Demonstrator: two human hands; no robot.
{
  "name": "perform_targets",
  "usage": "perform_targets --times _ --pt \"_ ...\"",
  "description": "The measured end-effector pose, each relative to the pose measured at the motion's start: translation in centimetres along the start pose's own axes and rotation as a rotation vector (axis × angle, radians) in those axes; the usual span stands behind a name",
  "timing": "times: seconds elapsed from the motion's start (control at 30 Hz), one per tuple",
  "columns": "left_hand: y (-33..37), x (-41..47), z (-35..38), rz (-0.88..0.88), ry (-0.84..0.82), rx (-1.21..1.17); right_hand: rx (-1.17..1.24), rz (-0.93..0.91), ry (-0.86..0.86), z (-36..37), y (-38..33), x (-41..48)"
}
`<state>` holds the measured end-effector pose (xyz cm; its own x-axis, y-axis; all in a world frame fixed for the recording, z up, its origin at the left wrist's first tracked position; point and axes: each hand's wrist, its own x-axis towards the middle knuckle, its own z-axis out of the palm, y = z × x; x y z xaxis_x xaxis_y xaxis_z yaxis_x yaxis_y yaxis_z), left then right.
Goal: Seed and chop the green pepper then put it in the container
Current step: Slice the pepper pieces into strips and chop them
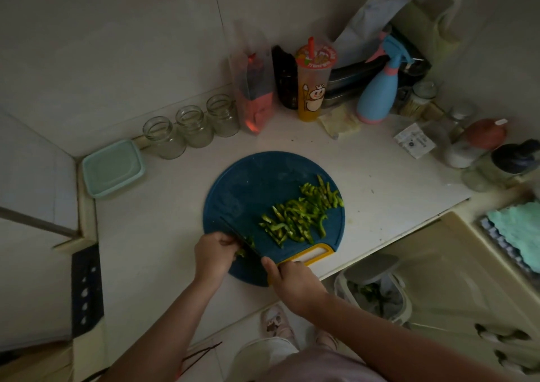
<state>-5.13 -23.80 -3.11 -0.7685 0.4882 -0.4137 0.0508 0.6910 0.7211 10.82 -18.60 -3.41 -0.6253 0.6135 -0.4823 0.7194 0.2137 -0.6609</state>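
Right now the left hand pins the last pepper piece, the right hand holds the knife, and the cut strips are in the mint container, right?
No: the head view shows the cut strips heaped on the blue cutting board, the mint container apart to its left. The left hand, right hand and knife are as stated.

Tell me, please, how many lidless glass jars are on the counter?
3, in a row along the back wall: the left jar beside the teal container, the middle jar, and the right jar beside the clear bag. Clutter at the right may hide more.
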Motion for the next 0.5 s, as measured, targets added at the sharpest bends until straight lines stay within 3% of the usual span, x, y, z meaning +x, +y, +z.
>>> perform_targets --times 0.27,0.5 --pt "-0.2 0.7 0.0 -0.021 -0.018 0.04 -0.149 0.063 -0.008 0.3 -1.4 0.5" --pt "-0.4 -0.2 0.0 0.115 -0.024 0.115 -0.181 0.08 -0.005 1.1 -3.5 2.4"
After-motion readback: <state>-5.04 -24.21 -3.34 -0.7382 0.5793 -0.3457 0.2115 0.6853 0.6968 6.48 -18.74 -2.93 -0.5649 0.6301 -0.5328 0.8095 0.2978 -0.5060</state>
